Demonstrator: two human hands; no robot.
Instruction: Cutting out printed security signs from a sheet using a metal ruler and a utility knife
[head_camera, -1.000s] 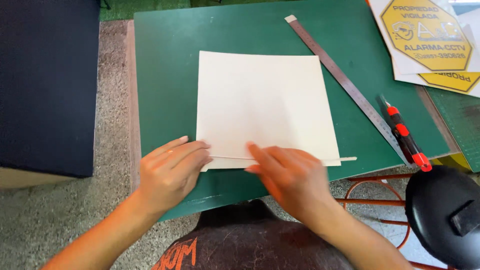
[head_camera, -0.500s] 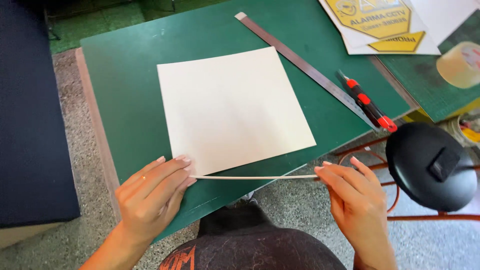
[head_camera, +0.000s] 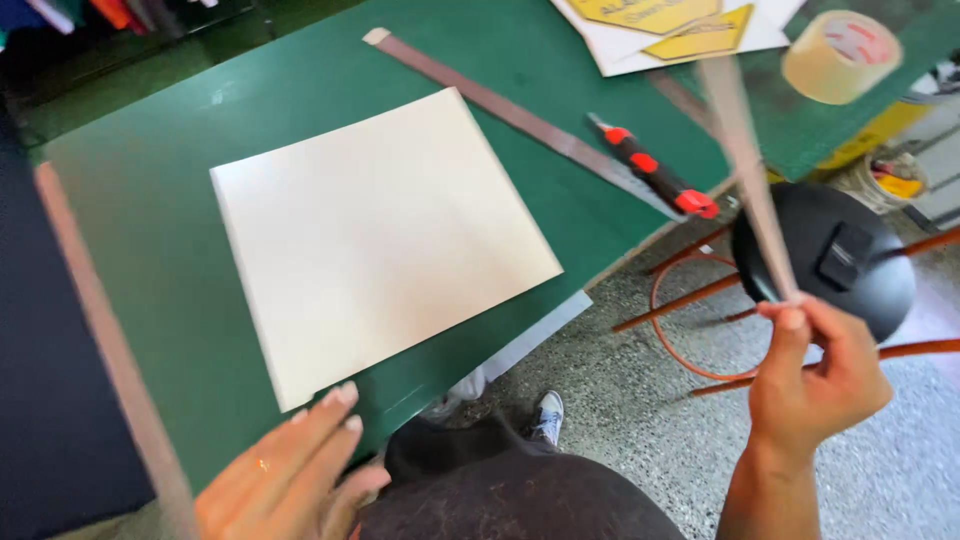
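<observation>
I am seeing the sheet (head_camera: 380, 240) lying flat on the cutting mat (head_camera: 150, 190), with my left hand (head_camera: 290, 470) resting at the mat's near edge, just beside the sheet's near corner. Behind and to the right of the sheet the metal ruler (head_camera: 520, 115) is lying aslant, and the utility knife (head_camera: 655, 170) is lying just beside its right end. My right hand (head_camera: 815, 375) is pinching a thin strip (head_camera: 745, 160) off the table's right side, in front of the stool (head_camera: 830, 255); the tape roll (head_camera: 840, 55) and the signs (head_camera: 680, 25) are sitting at the far right.

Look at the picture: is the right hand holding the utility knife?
No, the right hand pinches a thin strip; the knife lies on the mat.
</observation>
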